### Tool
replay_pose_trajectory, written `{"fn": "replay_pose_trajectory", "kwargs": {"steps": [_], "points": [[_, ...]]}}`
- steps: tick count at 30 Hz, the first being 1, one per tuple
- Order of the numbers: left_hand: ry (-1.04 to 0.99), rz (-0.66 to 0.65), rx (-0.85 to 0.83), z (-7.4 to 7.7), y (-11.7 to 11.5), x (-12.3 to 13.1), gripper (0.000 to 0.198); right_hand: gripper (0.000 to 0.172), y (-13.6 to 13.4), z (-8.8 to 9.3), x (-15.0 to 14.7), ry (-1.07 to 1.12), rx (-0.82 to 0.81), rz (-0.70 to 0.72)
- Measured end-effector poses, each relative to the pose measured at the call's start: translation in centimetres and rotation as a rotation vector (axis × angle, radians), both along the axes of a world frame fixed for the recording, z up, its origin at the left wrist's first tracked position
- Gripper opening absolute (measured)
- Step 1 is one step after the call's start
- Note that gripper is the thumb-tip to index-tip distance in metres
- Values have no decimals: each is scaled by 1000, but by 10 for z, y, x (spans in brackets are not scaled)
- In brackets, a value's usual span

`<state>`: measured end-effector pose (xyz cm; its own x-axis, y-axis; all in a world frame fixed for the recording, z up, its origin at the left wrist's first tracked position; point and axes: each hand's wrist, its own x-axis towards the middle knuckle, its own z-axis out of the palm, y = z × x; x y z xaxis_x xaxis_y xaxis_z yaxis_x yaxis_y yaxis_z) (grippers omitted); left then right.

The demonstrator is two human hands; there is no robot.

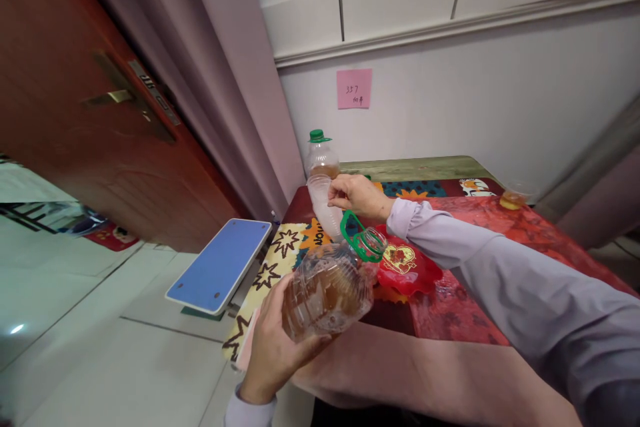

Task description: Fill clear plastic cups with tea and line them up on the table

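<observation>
My left hand (277, 340) is wrapped round a large clear plastic bottle (327, 293) of brown liquid, tilted to the right. This bottle has a green carry handle (353, 223), and its mouth is uncapped. Farther back, my right hand (357, 195) pinches the rim area of a stack of clear plastic cups (323, 203), which leans on the table. Just behind the stack stands a second bottle (323, 157) with a green cap, partly hidden by the cups. A red scalloped dish (403, 263) with a gold heart lies under my right forearm.
The table (465, 307) has a patterned cover. At its far right stands a clear cup of amber liquid (515, 197). A blue-topped stool (220, 267) is left of the table, near a wooden door (100, 93). A pink note (354, 88) is on the wall.
</observation>
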<state>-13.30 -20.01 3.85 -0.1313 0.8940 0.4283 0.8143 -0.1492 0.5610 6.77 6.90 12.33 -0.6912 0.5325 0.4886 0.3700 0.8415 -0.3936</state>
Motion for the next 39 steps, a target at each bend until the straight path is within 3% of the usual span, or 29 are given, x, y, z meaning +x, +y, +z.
{"fn": "replay_pose_trajectory", "kwargs": {"steps": [7, 12, 15, 21, 24, 28, 32, 36, 39], "points": [[27, 5, 4, 0, -1, 2, 105, 8, -6, 23, 9, 93, 13, -26], [40, -17, 29, 3, 0, 0, 101, 9, -23, 31, 45, 247, 3, -114], [37, -18, 47, 2, 2, -2, 100, 11, -41, 4, 83, 256, 2, -224], [5, -23, 28, -2, 5, -5, 99, 5, -85, -98, 149, -18, -71, -321], [14, -22, 7, -2, 6, -5, 98, 4, -96, -130, 158, -95, -86, -375], [17, -28, -23, -1, 8, -4, 98, 15, -100, -139, 155, -109, -61, -406], [20, -6, -34, -3, 9, -5, 101, 45, -107, -136, 152, -64, 3, -486], [15, -9, -56, -4, 9, -6, 100, 69, -113, -145, 144, 45, 2, -646], [23, 2, -66, -3, 9, -5, 101, 73, -112, -158, 136, 103, -38, -707]]}}
